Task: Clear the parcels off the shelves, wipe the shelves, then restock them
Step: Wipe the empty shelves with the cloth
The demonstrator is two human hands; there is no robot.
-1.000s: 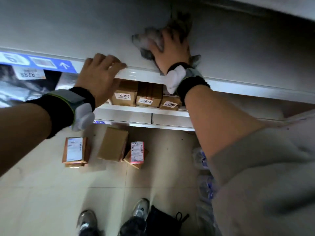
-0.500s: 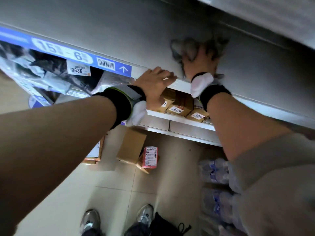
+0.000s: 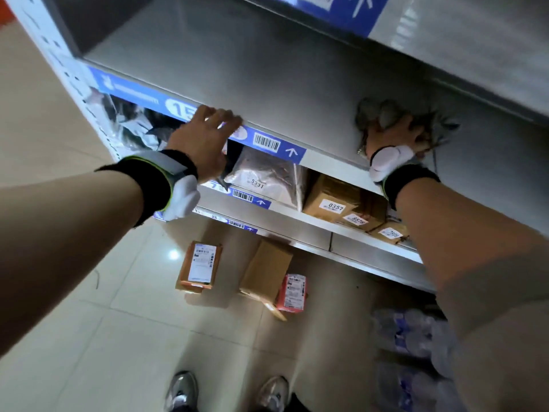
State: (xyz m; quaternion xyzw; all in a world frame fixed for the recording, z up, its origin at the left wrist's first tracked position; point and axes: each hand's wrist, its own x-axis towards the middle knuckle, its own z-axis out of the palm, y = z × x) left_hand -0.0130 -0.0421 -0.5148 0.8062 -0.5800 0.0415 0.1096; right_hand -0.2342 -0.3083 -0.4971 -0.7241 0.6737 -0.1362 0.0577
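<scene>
Head view: emptied shelf (image 3: 267, 72) is wiped, grey rag (image 3: 386, 114) gripped by right hand (image 3: 395, 138); left hand (image 3: 202, 144), fingers flat, is braced on shelf edge; restocking judged next.

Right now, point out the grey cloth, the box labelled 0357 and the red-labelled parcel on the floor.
grey cloth (image 3: 383, 115): head view, on the bunched fabric above the right hand.
box labelled 0357 (image 3: 331, 194): head view, on its brown front face.
red-labelled parcel (image 3: 292, 292): head view, on its label.
</scene>
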